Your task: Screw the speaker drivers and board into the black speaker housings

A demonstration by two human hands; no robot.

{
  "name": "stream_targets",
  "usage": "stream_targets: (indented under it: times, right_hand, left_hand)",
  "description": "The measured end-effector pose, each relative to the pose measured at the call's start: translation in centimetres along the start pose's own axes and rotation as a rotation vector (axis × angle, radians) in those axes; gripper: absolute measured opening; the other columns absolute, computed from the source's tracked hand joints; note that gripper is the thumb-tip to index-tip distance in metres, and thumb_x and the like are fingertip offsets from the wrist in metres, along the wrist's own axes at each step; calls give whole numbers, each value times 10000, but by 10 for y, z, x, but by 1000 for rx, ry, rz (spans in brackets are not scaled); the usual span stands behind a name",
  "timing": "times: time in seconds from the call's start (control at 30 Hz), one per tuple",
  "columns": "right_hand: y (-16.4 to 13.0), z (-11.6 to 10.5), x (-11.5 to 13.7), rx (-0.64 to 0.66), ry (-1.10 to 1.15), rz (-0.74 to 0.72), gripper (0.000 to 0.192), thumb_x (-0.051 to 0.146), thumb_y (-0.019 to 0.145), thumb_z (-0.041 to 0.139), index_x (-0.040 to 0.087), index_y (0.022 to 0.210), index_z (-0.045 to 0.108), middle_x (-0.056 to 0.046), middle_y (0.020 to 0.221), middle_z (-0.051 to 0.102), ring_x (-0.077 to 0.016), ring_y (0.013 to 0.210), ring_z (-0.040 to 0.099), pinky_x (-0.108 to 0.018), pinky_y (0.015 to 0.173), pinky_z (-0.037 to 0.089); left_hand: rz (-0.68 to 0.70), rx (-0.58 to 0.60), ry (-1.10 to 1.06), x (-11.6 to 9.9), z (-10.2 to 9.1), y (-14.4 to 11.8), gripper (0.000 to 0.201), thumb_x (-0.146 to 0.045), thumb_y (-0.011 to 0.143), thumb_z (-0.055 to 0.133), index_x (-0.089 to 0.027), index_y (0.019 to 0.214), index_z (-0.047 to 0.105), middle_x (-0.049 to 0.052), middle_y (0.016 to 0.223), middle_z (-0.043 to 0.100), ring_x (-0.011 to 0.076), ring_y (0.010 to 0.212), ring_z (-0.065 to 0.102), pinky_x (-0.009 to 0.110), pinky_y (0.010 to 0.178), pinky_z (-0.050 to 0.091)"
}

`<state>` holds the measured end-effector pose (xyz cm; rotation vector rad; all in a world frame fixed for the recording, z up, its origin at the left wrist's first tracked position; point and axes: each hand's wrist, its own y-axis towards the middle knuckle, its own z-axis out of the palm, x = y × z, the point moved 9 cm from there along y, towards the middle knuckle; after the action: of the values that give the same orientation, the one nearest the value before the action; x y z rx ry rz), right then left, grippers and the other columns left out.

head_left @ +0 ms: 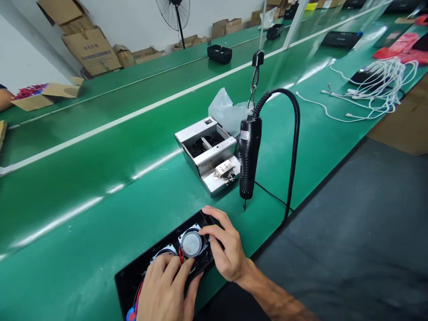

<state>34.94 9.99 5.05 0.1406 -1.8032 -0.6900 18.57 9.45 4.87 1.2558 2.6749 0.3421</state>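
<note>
While both hands crowd the round silver-backed speaker driver (191, 244), the main risk looks like slip: the right hand (227, 254) has thumb and fingers curled loosely around the driver's right edge, pinching its rim more than gripping it, and the left hand (163, 287) has fingertips pressed down just beside it, holding nothing that I can see. The driver sits in the right-hand opening of the long black plastic speaker housing (133, 276), which lies on the green conveyor belt (83, 187) at the near edge, with a second round driver (163, 252) partly hidden under the left fingers. The thin red wire (181, 255) runs between the two drivers right under the fingertips; it could get pinched under the rim or tugged off its solder point if the driver is pushed in skewed. The housing's near end overhangs toward the belt edge, so a hard push could tip or slide it off. The black electric screwdriver (249, 156) hangs bit-down close beyond the right hand; a raised wrist could knock it. The driver faces magnet-up, axis roughly vertical. The housing's long axis runs lower left to upper right, diagonal to the belt edge. The silver metal screw feeder box (209, 154) stands further back, apart.
</note>
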Motion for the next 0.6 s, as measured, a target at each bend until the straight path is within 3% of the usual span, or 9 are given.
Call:
stream_targets:
  times: [0.33,0.43,0.5,0.6]
  right_hand:
    - [-2,2,-1,16,9,13,357,26,892,459,209,1034,730,-145,1453,611,-328,1377,588,-522,1145,530]
    - [-8,2,-4,4,20,38,363,56,927,488,228,1157,711,-143,1452,607,-332,1345,604,-527,1117,543]
    - [-8,-16,-6,-112,15,49,398,129,951,537,250,1312,652,-144,1452,589,-343,1337,589,-552,1103,535]
    - [2,-72,-8,-459,-43,29,470,251,985,581,282,1454,558,-138,1511,509,-371,1443,467,-645,1188,411]
  left_hand:
    - [-12,-16,-54,-2,-3,3,79,-214,1011,587,-229,1035,660,41,874,669,265,870,602,413,830,445]
    - [-3,-23,-51,-2,-3,3,80,-212,1007,587,-226,1036,659,42,868,668,263,862,603,406,815,448]
    - [12,-32,-47,-2,-4,4,84,-216,1009,580,-227,1036,659,42,866,665,264,863,603,405,816,447]
    - [35,-71,-25,-4,-5,3,93,-217,1012,569,-227,1041,656,52,889,669,276,879,603,416,834,443]
